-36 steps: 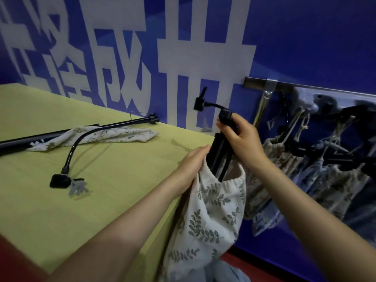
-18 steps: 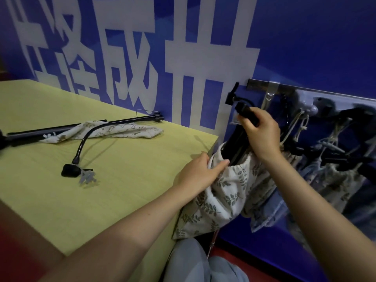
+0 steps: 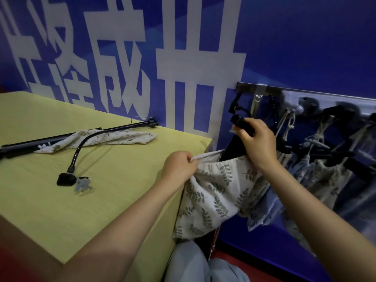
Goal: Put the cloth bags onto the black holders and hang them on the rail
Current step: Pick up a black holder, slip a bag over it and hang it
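- Head view: the right hand [image 3: 257, 148] is clenched round the stem of a black holder [image 3: 242, 124], which is matte and rod-shaped, with its lower part sunk in the mouth of a cloth bag [image 3: 218, 195].
- The bag is soft white fabric printed with grey-green leaf sprigs, and its top hem is gathered. It hangs off the worktop [image 3: 97, 180] edge at about 3 o'clock from the worktop's centre.
- The left hand [image 3: 180, 168] pinches the bag's hem at the bag's 10 o'clock corner, with the fingers curled into the cloth.
- The holder's clip end reaches up at 12 o'clock toward the rail [image 3: 284, 90], a flat, shiny metal strip on the blue wall [image 3: 305, 41]. I cannot tell whether the two touch.
- At 3 o'clock from the held bag, more bags [image 3: 317, 176] hang from the rail on black holders. They are pale and patterned, with twisted drawstrings, and are blurred.
- The worktop is smooth and yellow-green. At its 11 o'clock lies a long black pole [image 3: 67, 136] with a limp printed bag [image 3: 105, 138] draped against it.
- A curved gooseneck holder [image 3: 81, 148] crosses that bag, with its blocky black clamp near the worktop's centre.
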Tool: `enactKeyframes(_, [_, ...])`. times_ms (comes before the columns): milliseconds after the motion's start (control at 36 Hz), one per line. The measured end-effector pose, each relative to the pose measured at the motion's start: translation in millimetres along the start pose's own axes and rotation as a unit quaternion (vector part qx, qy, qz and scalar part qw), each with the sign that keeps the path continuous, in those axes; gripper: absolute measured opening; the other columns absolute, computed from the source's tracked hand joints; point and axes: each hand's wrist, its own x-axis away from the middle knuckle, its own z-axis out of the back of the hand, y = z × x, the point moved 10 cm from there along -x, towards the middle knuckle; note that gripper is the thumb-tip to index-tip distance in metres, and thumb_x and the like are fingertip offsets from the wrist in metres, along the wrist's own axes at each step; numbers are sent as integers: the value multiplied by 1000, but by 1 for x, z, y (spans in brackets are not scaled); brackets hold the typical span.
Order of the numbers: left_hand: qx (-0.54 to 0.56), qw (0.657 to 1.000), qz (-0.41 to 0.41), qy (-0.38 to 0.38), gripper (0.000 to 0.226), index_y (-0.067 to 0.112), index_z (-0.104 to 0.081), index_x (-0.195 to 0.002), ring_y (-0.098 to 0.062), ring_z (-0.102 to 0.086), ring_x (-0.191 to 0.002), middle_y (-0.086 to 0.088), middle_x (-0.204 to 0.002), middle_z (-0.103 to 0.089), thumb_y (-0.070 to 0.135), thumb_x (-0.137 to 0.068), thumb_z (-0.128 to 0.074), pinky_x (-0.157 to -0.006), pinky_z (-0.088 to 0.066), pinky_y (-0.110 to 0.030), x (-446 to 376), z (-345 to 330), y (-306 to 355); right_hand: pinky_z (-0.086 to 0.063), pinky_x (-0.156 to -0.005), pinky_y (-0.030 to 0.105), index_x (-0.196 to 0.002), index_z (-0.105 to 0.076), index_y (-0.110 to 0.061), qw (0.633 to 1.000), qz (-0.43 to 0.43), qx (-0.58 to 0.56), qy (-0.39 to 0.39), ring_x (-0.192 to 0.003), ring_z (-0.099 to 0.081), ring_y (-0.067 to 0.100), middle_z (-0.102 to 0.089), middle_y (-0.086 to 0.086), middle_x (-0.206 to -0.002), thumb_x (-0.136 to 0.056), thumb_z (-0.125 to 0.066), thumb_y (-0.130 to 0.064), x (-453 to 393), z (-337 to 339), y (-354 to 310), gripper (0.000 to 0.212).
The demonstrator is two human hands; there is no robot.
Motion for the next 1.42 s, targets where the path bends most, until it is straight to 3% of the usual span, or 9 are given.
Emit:
enactKeyframes(83, [137,986,83,-46,20,2,-69,-79,-24,-63,-66,-11,-74,-67,14,-90,-57,-65,-56,-36,-5,-10,-18,-46,-80,26,-112,-66,-16,1000,13,10,-26,-94,-57,10,-62,-2,-105,-89,-67,-29,8,-8,1,27])
enactKeyframes(194, [466,847,219,-134,19,-4,-63,-90,-20,-61,-70,-15,-81,-64,-5,-94,-44,-55,-56,-24,12,-40,-11,-46,-78,26,-112,-65,-16,996,49,23,-68,-91,-56,9,-59,-7,-105,-89,-68,-26,18,-21,-8,25])
enactKeyframes(278, [517,794,275,-161,34,2,-64,-83,-25,-62,-67,-16,-76,-65,3,-94,-33,-57,-54,-26,23,-59,-14,-45,-76,24,-111,-66,-17,995,67,23,-68,-89,-55,7,-59,-8,-105,-89,-68,-28,21,-24,-14,25])
enactKeyframes(417, [434,873,181,-128,20,11,-64,-77,-23,-60,-72,-5,-74,-68,21,-88,-51,-64,-46,-27,6,-42,-8,-45,-75,25,-112,-66,-17,998,43,17,-51,-90,-56,9,-58,-10,-102,-90,-67,-27,14,-18,-5,25])
enactKeyframes(583, [160,946,109,-261,23,14,-53,-109,-16,-59,-78,-5,-97,-60,13,-86,-55,-50,-46,-22,13,-31,-1,-49,-79,30,-112,-66,-19,999,12,28,-27,-93,-59,13,-62,-4,-107,-91,-65,-32,7,-14,8,25])
enactKeyframes(778, [71,988,81,-110,10,10,-66,-88,-10,-60,-64,0,-78,-64,18,-83,-69,-54,-49,-22,-7,-4,-20,-43,-77,22,-114,-66,-19,999,13,39,-20,-91,-57,9,-61,-6,-109,-90,-65,-31,5,-10,15,26])
enactKeyframes(1028, [49,990,105,-75,31,10,-58,-74,-20,-57,-48,-6,-55,-63,34,-81,-75,-56,-53,-32,-5,4,-20,-37,-78,16,-114,-66,-17,999,1,34,-10,-89,-51,4,-61,-4,-108,-90,-66,-29,4,3,25,27])
enactKeyframes(1222, [370,908,119,-153,12,2,-70,-91,-14,-70,-72,-11,-86,-73,12,-85,-69,-66,-57,-21,-4,-11,-15,-39,-79,14,-113,-66,-18,999,-6,8,-36,-94,-53,6,-58,-8,-107,-89,-67,-27,6,0,32,25])
enactKeyframes(1417, [476,860,155,-99,19,5,-64,-87,-19,-65,-84,-9,-88,-69,20,-95,-56,-83,-54,-33,-10,-6,-16,-35,-77,-1,-116,-65,-17,996,18,7,-88,-93,-50,0,-54,-11,-108,-90,-67,-20,17,-15,29,26])
